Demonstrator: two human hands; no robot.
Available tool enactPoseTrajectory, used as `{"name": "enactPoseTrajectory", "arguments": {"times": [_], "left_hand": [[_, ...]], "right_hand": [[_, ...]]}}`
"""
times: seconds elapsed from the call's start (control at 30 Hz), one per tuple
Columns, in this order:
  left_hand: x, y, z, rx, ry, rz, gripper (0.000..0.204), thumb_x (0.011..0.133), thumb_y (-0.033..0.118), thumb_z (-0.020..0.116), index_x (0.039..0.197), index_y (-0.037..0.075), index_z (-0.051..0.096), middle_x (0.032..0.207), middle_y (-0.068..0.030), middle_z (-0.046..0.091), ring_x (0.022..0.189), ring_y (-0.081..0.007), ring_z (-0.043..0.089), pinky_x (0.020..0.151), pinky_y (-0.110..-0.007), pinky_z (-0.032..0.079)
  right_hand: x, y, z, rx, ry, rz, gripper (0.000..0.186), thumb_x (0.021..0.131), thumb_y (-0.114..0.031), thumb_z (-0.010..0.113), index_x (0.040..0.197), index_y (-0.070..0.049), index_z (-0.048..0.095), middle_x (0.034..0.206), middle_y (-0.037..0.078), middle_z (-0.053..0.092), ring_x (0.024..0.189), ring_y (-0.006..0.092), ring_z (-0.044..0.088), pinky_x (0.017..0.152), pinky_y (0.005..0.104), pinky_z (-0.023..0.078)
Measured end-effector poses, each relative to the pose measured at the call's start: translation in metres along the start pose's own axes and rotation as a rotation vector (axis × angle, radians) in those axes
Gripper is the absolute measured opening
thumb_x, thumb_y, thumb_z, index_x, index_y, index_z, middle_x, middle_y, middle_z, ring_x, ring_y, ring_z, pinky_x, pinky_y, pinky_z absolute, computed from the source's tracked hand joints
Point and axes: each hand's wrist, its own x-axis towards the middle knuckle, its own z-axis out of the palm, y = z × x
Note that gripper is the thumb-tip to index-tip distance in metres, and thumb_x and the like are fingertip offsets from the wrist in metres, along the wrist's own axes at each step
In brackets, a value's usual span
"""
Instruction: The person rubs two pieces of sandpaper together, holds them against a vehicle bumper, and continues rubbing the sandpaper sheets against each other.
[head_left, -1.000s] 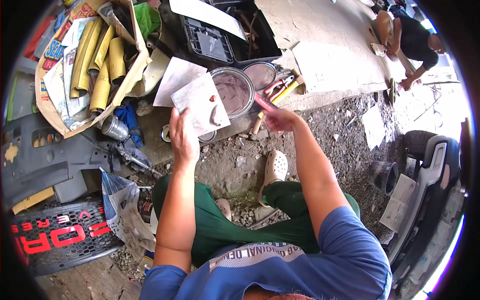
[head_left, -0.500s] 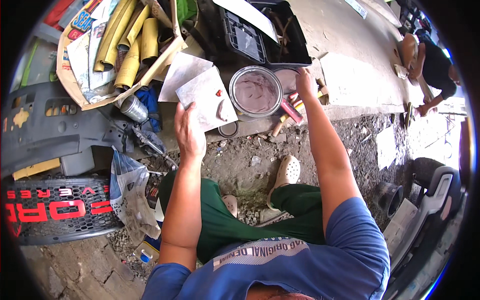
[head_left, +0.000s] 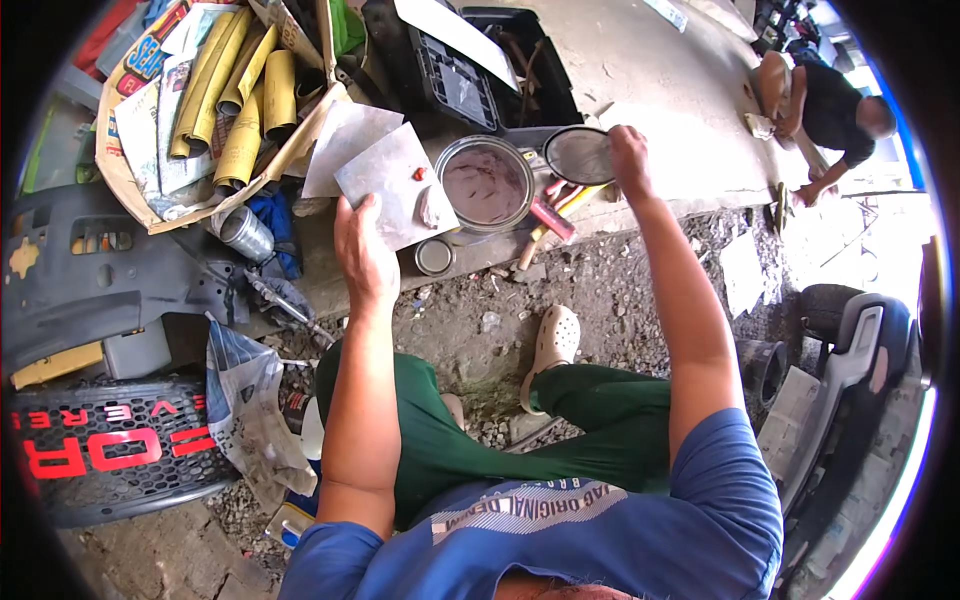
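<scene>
My left hand grips the near edge of a pale square sheet. On the sheet sit a small red dab and a greyish-pink lump of putty. A second pale sheet lies behind it. Right of the sheet stands an open round can of the same pinkish putty. My right hand pinches the right rim of a round can lid, its face grey, just beyond the can. Several tools, one a red-handled piece, lie below the lid.
Behind the can is an open black toolbox. A carton of yellow rolled sheets stands at the left, above a dark bumper and a black grille. A small round tin sits near the can. Another person crouches far right.
The lid, pinkish before, now shows a grey face as my right hand turns it by its rim. My left hand still holds the sheet; the whole view has shifted slightly.
</scene>
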Motion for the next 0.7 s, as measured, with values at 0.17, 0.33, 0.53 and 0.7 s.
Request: {"name": "enactPoseTrajectory", "arguments": {"times": [0.17, 0.33, 0.53, 0.7], "left_hand": [[0.007, 0.018, 0.01, -0.215, -0.158, -0.062, 0.043, 0.094, 0.018, 0.055, 0.132, -0.002, 0.054, 0.125, -0.0128, 0.06, 0.118, -0.0245, 0.059, 0.106, -0.039, 0.043], [0.011, 0.038, -0.006, -0.43, -0.204, -0.126, 0.05, 0.092, 0.017, 0.055, 0.139, 0.0, 0.048, 0.129, -0.0122, 0.059, 0.123, -0.026, 0.058, 0.108, -0.042, 0.043], [0.003, 0.041, -0.013, -0.442, -0.122, -0.179, 0.048, 0.092, 0.017, 0.056, 0.138, 0.003, 0.049, 0.129, -0.0109, 0.059, 0.121, -0.0259, 0.059, 0.107, -0.043, 0.045], [-0.002, 0.045, -0.009, -0.38, -0.094, -0.171, 0.047, 0.092, 0.017, 0.057, 0.135, 0.002, 0.05, 0.128, -0.0108, 0.06, 0.121, -0.0251, 0.06, 0.105, -0.043, 0.046]], "right_hand": [[0.044, 0.026, -0.077, 0.074, 0.033, 0.226, 0.011, 0.089, -0.009, 0.064, 0.097, -0.002, 0.068, 0.092, 0.017, 0.07, 0.088, 0.0346, 0.067, 0.08, 0.0421, 0.053], [0.037, -0.039, -0.078, 0.601, -0.305, 0.756, 0.021, 0.094, -0.018, 0.064, 0.107, -0.002, 0.069, 0.09, 0.006, 0.07, 0.083, 0.0146, 0.065, 0.07, 0.0307, 0.053], [-0.005, -0.114, -0.003, 0.747, -0.634, 0.886, 0.015, 0.096, -0.015, 0.063, 0.104, -0.002, 0.062, 0.087, 0.006, 0.067, 0.073, 0.0149, 0.066, 0.068, 0.0314, 0.059], [-0.014, -0.119, 0.027, 0.595, -0.6, 0.817, 0.016, 0.093, -0.016, 0.066, 0.098, -0.001, 0.065, 0.081, 0.008, 0.067, 0.07, 0.0157, 0.067, 0.06, 0.0307, 0.056]]}}
